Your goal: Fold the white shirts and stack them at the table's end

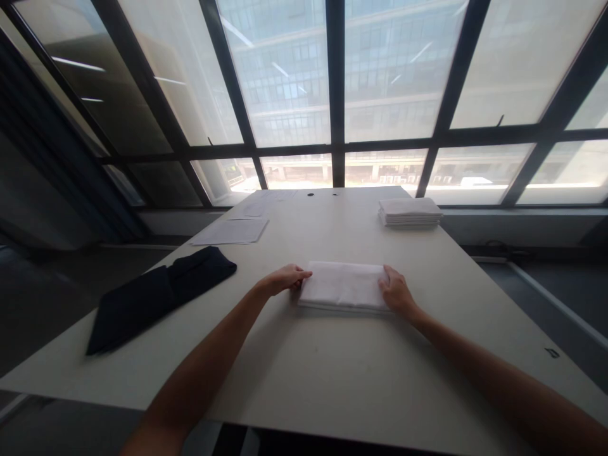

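A folded white cloth lies flat on the white table, its long side running left to right in front of me. My left hand pinches the cloth's left edge near its far corner, thumb on top. At the opposite end, my right hand grips the right edge, with the thumb over the top and the other fingers along the side. The undersides of the cloth and some fingertips are hidden.
A stack of folded white cloths sits at the far right of the table. To the left lie a folded dark garment and sheets of paper. Tall windows stand behind the table, with a dark curtain at left.
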The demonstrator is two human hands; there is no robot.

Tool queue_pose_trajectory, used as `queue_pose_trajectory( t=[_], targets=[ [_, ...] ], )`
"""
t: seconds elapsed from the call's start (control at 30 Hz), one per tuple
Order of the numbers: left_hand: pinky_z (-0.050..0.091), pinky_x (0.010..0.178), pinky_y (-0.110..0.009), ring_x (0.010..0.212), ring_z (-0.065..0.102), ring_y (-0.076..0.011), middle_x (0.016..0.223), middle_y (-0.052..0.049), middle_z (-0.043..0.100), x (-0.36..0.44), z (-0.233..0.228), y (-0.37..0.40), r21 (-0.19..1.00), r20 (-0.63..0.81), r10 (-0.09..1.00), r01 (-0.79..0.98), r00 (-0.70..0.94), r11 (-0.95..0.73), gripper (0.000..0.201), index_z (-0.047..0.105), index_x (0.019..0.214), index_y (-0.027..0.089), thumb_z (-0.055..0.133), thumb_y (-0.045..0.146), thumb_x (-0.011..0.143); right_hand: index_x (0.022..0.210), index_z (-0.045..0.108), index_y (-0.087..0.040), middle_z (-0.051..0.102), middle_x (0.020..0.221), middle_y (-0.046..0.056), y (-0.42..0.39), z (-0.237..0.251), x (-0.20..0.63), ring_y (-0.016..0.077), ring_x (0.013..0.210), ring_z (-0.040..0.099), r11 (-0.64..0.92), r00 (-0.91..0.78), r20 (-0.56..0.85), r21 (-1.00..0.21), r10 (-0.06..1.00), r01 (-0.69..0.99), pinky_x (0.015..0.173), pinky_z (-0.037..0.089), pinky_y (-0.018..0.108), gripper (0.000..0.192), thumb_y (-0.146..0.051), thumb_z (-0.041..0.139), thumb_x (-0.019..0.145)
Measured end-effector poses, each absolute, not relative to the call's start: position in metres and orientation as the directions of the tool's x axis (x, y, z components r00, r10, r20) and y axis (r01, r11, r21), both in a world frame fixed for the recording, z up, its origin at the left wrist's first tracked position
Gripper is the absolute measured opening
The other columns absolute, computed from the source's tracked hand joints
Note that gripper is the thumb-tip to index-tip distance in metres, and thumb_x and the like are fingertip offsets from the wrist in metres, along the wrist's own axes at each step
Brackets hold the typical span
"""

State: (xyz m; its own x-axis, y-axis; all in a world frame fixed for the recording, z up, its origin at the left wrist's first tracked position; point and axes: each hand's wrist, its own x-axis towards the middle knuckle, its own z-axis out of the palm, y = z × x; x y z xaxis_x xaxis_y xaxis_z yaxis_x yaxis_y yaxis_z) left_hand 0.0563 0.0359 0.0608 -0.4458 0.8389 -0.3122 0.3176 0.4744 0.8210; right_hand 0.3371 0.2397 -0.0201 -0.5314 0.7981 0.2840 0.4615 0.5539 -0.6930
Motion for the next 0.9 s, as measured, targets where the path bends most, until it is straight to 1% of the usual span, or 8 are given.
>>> queue_pose_trajectory(
  t=[0.07, 0.2, 0.37, 0.47, 0.6, 0.7, 0.8, 0.9],
  targets=[
    [0.039, 0.053, -0.024, 0.057, 0.053, -0.0131, 0.060, 0.001, 0.058, 0.062, 0.059, 0.037, 0.861, -0.308, 0.857, 0.263, -0.414, 0.436, 0.042, 0.065, 0.070, 0.014, 0.080, 0.053, 0.074, 0.144, 0.050, -0.004, 0.052, 0.148, 0.023, 0.235, -0.024, 0.335, 0.0321, 0.139, 0.046, 0.565, -0.548, 0.280, -0.681, 0.789, 0.466, 0.120, 0.030, 0.049, 0.062, -0.031, 0.042, 0.089],
    [0.052, 0.067, -0.025, 0.080, 0.066, -0.0178, 0.093, -0.007, 0.073, 0.083, 0.050, 0.044, 0.957, -0.285, 0.865, -0.067, -0.413, 0.283, 0.034, 0.068, 0.105, 0.014, 0.076, 0.038, 0.081, 0.153, 0.034, -0.002, 0.036, 0.160, 0.022, 0.229, -0.027, 0.333, 0.0323, 0.152, 0.026, 0.561, -0.570, 0.274, -0.714, 0.775, 0.419, 0.124, 0.021, 0.052, 0.071, -0.032, 0.042, 0.090],
    [0.057, 0.070, -0.027, 0.082, 0.071, -0.0195, 0.102, -0.010, 0.075, 0.101, 0.040, 0.050, 0.896, -0.401, 0.846, -0.343, -0.352, 0.282, 0.041, 0.061, 0.122, 0.014, 0.072, 0.030, 0.086, 0.160, 0.021, -0.004, 0.023, 0.166, 0.018, 0.232, -0.013, 0.336, 0.0276, 0.155, 0.019, 0.474, -0.584, 0.211, -0.810, 0.784, 0.344, 0.126, 0.015, 0.047, 0.083, -0.039, 0.047, 0.090],
    [0.059, 0.073, -0.028, 0.085, 0.072, -0.0209, 0.103, -0.011, 0.075, 0.102, 0.038, 0.050, 0.884, -0.406, 0.857, -0.375, -0.317, 0.280, 0.043, 0.061, 0.123, 0.012, 0.073, 0.024, 0.084, 0.161, 0.022, -0.006, 0.023, 0.167, 0.016, 0.239, -0.002, 0.336, 0.0263, 0.153, 0.024, 0.409, -0.596, 0.178, -0.870, 0.783, 0.277, 0.126, 0.019, 0.044, 0.086, -0.039, 0.052, 0.087],
    [0.060, 0.072, -0.029, 0.083, 0.072, -0.0198, 0.109, -0.010, 0.073, 0.103, 0.036, 0.050, 0.902, -0.338, 0.873, -0.386, -0.351, 0.194, 0.058, 0.054, 0.131, 0.016, 0.075, 0.016, 0.077, 0.157, 0.028, 0.000, 0.034, 0.161, 0.024, 0.248, 0.005, 0.335, 0.0286, 0.147, 0.039, 0.166, -0.500, 0.038, -0.963, 0.865, 0.214, 0.120, 0.033, 0.040, 0.086, -0.040, 0.054, 0.085],
    [0.060, 0.073, -0.028, 0.087, 0.071, -0.0200, 0.114, -0.009, 0.071, 0.104, 0.037, 0.049, 0.928, -0.254, 0.895, -0.352, -0.367, 0.119, 0.063, 0.051, 0.134, 0.020, 0.077, 0.019, 0.077, 0.155, 0.032, -0.004, 0.043, 0.156, 0.022, 0.251, 0.006, 0.337, 0.0291, 0.140, 0.048, 0.102, -0.481, 0.009, -0.981, 0.876, 0.168, 0.114, 0.042, 0.039, 0.084, -0.041, 0.057, 0.085],
    [0.059, 0.073, -0.027, 0.089, 0.070, -0.0203, 0.116, -0.010, 0.070, 0.103, 0.040, 0.048, 0.948, -0.181, 0.903, -0.313, -0.390, 0.055, 0.062, 0.051, 0.135, 0.021, 0.078, 0.022, 0.079, 0.150, 0.042, -0.011, 0.056, 0.147, 0.018, 0.249, 0.009, 0.341, 0.0290, 0.128, 0.060, 0.029, -0.568, -0.026, -0.996, 0.823, 0.088, 0.104, 0.052, 0.040, 0.069, -0.044, 0.054, 0.091],
    [0.058, 0.069, -0.026, 0.086, 0.070, -0.0202, 0.112, -0.009, 0.071, 0.099, 0.041, 0.047, 0.932, -0.136, 0.902, -0.362, -0.410, -0.024, 0.061, 0.052, 0.134, 0.020, 0.078, 0.021, 0.080, 0.135, 0.057, -0.015, 0.069, 0.129, 0.015, 0.245, 0.017, 0.346, 0.0293, 0.115, 0.068, -0.183, -0.726, -0.114, -0.983, 0.678, -0.016, 0.094, 0.058, 0.041, 0.051, -0.045, 0.051, 0.095]
  ],
)
